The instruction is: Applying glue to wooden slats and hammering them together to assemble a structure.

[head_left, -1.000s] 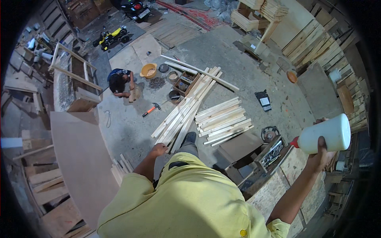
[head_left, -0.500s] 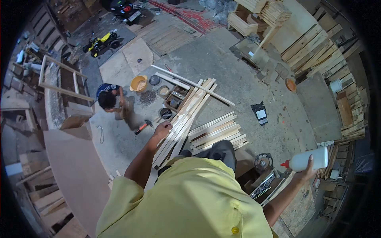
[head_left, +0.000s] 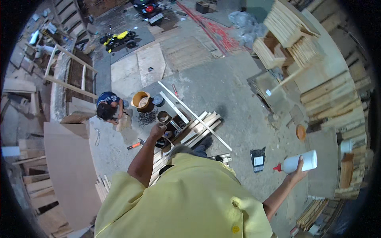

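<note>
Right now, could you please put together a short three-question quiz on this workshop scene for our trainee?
1. True or false: the right hand holds a white bottle with a red nozzle.
2. What is the left hand reaching toward? A) the hammer B) the small containers beside the wooden slats C) the yellow toy car
3. Fill in: a crouching person in a blue top works next to an orange ____.

Key: 1 true; 2 B; 3 bucket.
</note>
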Tool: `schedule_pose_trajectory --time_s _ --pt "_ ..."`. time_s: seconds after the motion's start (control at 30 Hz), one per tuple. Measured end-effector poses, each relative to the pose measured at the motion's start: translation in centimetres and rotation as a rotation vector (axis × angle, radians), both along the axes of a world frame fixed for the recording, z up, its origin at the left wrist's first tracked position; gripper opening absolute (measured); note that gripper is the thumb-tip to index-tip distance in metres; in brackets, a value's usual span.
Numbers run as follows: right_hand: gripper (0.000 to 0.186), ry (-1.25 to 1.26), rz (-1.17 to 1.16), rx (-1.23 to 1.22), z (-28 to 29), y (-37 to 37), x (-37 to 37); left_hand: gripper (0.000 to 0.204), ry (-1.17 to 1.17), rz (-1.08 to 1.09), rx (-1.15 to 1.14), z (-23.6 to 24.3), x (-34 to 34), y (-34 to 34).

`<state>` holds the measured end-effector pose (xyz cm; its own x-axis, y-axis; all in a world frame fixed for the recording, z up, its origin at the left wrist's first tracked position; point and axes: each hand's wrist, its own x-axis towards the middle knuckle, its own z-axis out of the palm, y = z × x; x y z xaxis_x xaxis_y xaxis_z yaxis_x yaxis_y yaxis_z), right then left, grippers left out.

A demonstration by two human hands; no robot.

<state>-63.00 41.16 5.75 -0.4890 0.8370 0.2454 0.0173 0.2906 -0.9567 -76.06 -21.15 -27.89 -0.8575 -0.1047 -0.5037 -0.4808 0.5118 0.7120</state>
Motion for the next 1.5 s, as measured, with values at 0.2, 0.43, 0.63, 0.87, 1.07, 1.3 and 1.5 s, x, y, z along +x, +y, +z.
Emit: schedule_pose_trajectory --time_s 0.2,0.43,0.63,0.87,1.07,1.3,1.5 --pt "0.065 -0.025 0.241 0.094 3.1 3.5 -17.8 0.039 -0.179 0.358 0.112 -4.4 0.8 -1.2" --pt "0.065 -0.098 0.311 0.153 2.9 4.5 -34.2 0.040 -0.339 0.109 -0.073 -10.6 -5.4 4.1" --pt "0.069 -0.142 0.397 0.233 -0.8 -0.1 -54.8 0.057 -0.338 0.133 -0.058 -10.7 -25.6 4.1" --pt "0.072 -0.070 0.896 0.121 -1.2 -14.3 -78.4 0.055 0.202 0.488 0.135 0.1 -46.7 2.0" --pt "0.068 -0.105 1.363 0.137 -0.9 -31.5 -91.0 0.050 0.338 1.064 0.219 -0.8 -41.8 0.0" --pt "0.062 -0.032 1.974 0.185 -8.4 -51.3 -99.5 0.039 0.026 2.098 0.197 -8.6 -20.2 13.9" --pt "0.065 -0.364 2.376 0.497 -20.5 -68.2 -99.0 0.063 -0.121 2.600 -0.160 -9.8 -23.9 29.4"
